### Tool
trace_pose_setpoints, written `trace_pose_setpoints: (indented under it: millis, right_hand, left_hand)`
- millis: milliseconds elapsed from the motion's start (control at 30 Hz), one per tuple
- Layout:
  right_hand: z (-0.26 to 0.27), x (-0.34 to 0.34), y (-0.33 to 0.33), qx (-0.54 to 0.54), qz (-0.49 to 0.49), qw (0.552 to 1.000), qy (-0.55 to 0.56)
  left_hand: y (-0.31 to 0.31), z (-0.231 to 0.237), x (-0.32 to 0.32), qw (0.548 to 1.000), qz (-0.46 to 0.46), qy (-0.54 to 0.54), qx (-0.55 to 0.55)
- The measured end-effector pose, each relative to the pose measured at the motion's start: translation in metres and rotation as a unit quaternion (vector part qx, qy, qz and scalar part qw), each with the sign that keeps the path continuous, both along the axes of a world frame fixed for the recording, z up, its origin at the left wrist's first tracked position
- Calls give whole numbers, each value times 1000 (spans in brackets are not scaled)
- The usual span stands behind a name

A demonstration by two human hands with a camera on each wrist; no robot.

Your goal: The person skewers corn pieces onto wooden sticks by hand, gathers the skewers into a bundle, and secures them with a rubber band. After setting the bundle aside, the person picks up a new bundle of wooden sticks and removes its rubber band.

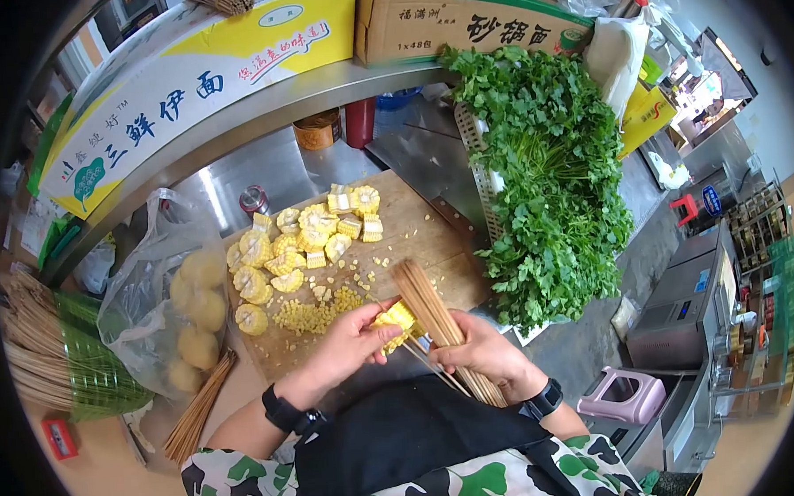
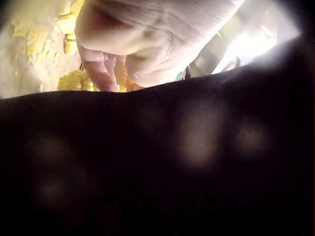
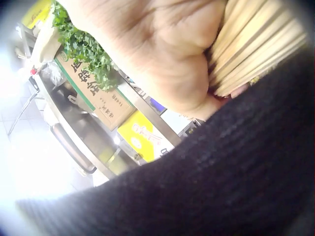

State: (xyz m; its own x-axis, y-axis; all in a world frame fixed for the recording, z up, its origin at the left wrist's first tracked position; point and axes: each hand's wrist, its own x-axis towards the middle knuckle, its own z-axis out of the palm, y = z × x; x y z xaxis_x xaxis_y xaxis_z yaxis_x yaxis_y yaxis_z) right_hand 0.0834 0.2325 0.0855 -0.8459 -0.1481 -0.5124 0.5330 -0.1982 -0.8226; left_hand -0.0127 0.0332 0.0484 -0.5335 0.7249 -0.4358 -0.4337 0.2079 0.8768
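Our left hand [image 1: 344, 346] pinches a corn piece [image 1: 398, 321] by the cutting board's [image 1: 442, 268] near side. Our right hand [image 1: 493, 353] curls round the wooden skewers [image 1: 428, 304]. We seem to be poking corn onto a stick; next needs a straight, gentle push.

A: "Specify your garments."
B: "My sleeves [image 1: 234, 477]: white, green and black patches. My apron [image 1: 397, 452]: black."
A: "Wrists?"
B: "Banded — black left strap [image 1: 281, 410], black right strap [image 1: 546, 397]."
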Motion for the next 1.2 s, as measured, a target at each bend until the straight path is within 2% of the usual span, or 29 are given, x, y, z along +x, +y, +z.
trace_pose_setpoints:
  millis: [33, 100, 133, 167, 233, 333, 367, 467, 567, 667, 767, 900, 933, 967, 1000, 1033, 1133, 1200]
  right_hand:
    - [0, -1, 4, 10, -20, 1000, 8]
    - [4, -1, 14, 70, -40, 997, 21]
    - [5, -1, 19, 52, -47, 997, 21]
    - [5, -2, 23, 35, -54, 998, 19]
    - [-4, -2, 28, -1, -79, 996, 29]
    - [-5, -7, 31, -67, -71, 995, -10]
    - [0, -10, 30, -57, -76, 995, -14]
    - [-7, -14, 34, -77, -49, 995, -28]
    - [-7, -18, 36, -94, -17, 995, -19]
    - [-5, -18, 35, -111, -3, 993, -30]
    - [-6, -12, 32, -117, -15, 993, -15]
    - [-5, -4, 27, -107, -18, 994, -9]
    - [-5, -4, 25, -106, -13, 994, -7]
    - [-3, -3, 23, -85, -15, 996, 0]
    - [-2, -3, 21, -77, -16, 997, 1]
    - [0, -3, 20, -70, -16, 997, 3]
    - [5, -4, 7, -52, -15, 999, 1]
    - [8, -3, 1, -73, -2, 997, -11]
  left_hand:
    - [1, -5, -13, 1000, 5, -13, 15]
    - [7, -16, -46, 989, 103, 103, 23]
    - [9, -23, -62, 976, 149, 158, 26]
    - [10, -29, -79, 954, 132, 269, -24]
    - [15, -40, -110, 865, 92, 478, -122]
    - [31, -52, -135, 697, -9, 686, -211]
    - [36, -57, -138, 698, -57, 658, -276]
    - [43, -66, -148, 664, -86, 686, -285]
    - [48, -65, -149, 689, -75, 641, -328]
    - [55, -74, -150, 680, -56, 645, -343]
    - [51, -59, -145, 684, -21, 659, -311]
    - [32, -40, -134, 721, 100, 662, -176]
    - [23, -37, -130, 838, 132, 515, -123]
    - [12, -35, -124, 922, 160, 348, -63]
    - [1, -34, -116, 969, 182, 167, 0]
    - [-9, -31, -105, 969, 229, 24, 94]
    - [-36, 6, -71, 943, 238, -144, 184]
    - [-47, 2, -56, 921, 266, -184, 216]
